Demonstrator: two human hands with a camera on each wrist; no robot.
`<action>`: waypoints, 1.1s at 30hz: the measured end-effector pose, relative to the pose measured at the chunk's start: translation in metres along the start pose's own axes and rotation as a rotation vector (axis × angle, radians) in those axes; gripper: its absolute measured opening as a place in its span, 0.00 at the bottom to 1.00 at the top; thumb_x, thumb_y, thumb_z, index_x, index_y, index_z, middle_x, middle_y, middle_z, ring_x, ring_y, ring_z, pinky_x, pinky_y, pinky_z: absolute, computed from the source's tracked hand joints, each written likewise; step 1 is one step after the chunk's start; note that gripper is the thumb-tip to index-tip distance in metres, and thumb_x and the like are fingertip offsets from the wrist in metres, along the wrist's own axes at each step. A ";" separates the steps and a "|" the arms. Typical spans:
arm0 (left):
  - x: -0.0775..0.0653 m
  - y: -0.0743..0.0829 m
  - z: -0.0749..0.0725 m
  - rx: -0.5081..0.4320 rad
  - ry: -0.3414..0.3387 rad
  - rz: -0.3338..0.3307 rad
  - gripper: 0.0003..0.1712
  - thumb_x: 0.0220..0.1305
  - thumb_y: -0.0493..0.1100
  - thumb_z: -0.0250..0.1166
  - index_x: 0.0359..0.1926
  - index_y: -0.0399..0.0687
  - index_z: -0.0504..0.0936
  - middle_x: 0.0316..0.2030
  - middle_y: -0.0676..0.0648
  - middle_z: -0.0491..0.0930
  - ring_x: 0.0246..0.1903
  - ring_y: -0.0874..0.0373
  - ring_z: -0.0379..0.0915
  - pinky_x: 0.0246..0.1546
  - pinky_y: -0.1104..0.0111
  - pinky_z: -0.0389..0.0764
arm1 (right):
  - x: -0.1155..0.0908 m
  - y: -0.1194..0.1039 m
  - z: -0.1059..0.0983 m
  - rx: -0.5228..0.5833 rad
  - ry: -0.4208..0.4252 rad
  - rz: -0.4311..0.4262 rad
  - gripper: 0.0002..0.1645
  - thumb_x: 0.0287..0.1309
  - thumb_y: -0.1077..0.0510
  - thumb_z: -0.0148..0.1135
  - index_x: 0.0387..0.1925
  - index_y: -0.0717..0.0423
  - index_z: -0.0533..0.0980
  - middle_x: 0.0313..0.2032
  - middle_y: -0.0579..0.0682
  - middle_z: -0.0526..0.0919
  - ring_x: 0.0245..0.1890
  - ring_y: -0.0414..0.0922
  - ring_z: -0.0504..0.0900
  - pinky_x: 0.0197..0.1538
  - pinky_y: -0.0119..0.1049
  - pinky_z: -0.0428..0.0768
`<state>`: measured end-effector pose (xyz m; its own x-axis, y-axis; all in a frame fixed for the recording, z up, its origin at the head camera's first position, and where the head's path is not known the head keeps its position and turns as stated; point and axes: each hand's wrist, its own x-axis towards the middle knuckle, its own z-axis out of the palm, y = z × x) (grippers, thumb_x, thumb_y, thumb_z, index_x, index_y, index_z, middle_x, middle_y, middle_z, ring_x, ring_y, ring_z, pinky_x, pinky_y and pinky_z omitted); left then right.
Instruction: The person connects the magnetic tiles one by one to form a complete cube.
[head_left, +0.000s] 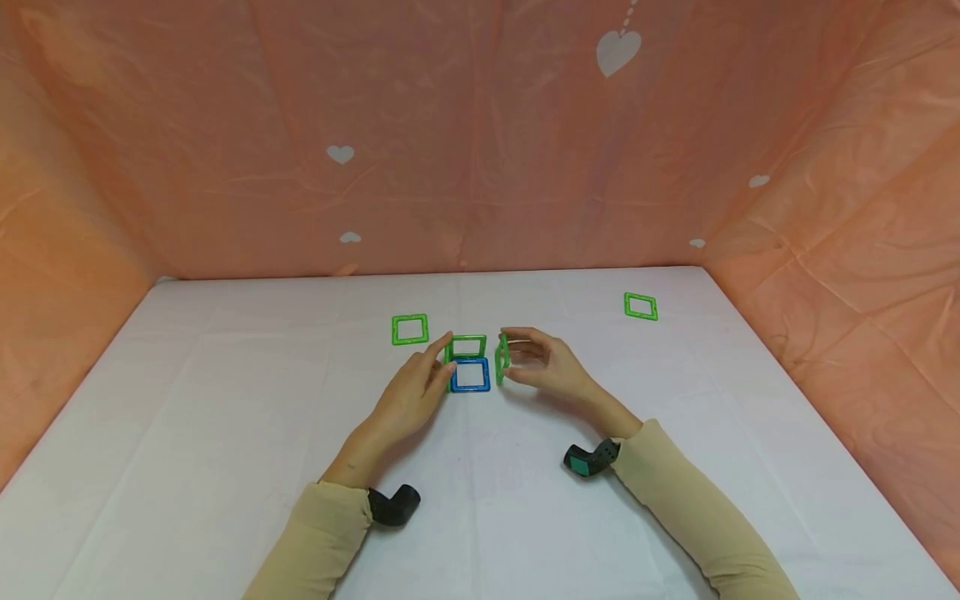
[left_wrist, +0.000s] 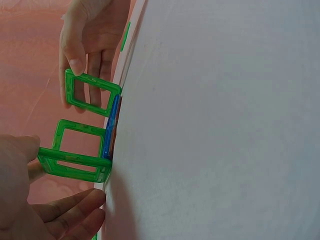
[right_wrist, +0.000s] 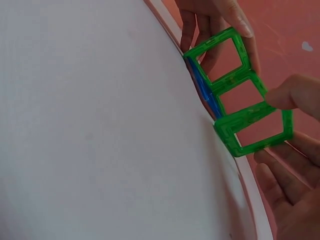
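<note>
A blue square magnetic tile (head_left: 470, 388) lies flat on the white table. Behind it a green square tile (head_left: 468, 337) stands up along its far edge. At the blue tile's left side another green tile (left_wrist: 75, 159) stands upright, pinched at its upper part by my left hand (head_left: 408, 393) between thumb and finger. My right hand (head_left: 555, 367) holds a third green tile (right_wrist: 265, 146) upright by its edge, just right of the blue tile; a small gap separates them in the head view.
One loose green tile (head_left: 395, 330) lies flat to the left, beyond my left hand. Another green tile (head_left: 641, 316) lies near the far right of the table (head_left: 187, 400). An orange curtain (head_left: 465, 167) with white hearts encloses the back and sides.
</note>
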<state>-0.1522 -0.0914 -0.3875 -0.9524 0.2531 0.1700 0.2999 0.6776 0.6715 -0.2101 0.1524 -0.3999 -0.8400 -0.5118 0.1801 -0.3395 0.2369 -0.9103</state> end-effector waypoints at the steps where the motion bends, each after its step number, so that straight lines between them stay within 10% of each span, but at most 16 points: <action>1: 0.000 0.000 0.000 -0.001 0.000 0.000 0.29 0.75 0.46 0.48 0.72 0.44 0.57 0.42 0.37 0.76 0.42 0.48 0.72 0.48 0.54 0.74 | 0.000 0.000 0.000 -0.002 -0.003 0.000 0.37 0.52 0.67 0.67 0.64 0.63 0.66 0.61 0.62 0.72 0.57 0.57 0.76 0.60 0.51 0.72; 19: 0.001 -0.001 0.001 0.001 0.002 -0.016 0.29 0.75 0.47 0.48 0.73 0.45 0.57 0.43 0.38 0.75 0.41 0.49 0.72 0.47 0.54 0.74 | 0.003 -0.001 0.009 0.024 -0.029 -0.007 0.36 0.52 0.67 0.68 0.64 0.61 0.67 0.59 0.62 0.74 0.56 0.57 0.78 0.59 0.51 0.73; 33: 0.000 0.001 0.003 -0.119 0.025 0.016 0.30 0.74 0.44 0.50 0.72 0.39 0.58 0.61 0.31 0.69 0.60 0.39 0.68 0.61 0.49 0.68 | 0.006 -0.003 0.011 0.020 -0.027 0.007 0.36 0.51 0.66 0.69 0.63 0.59 0.69 0.60 0.60 0.74 0.58 0.56 0.77 0.59 0.49 0.74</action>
<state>-0.1520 -0.0889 -0.3886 -0.9490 0.2447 0.1988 0.3081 0.5865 0.7491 -0.2091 0.1397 -0.4003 -0.8306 -0.5324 0.1635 -0.3245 0.2241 -0.9190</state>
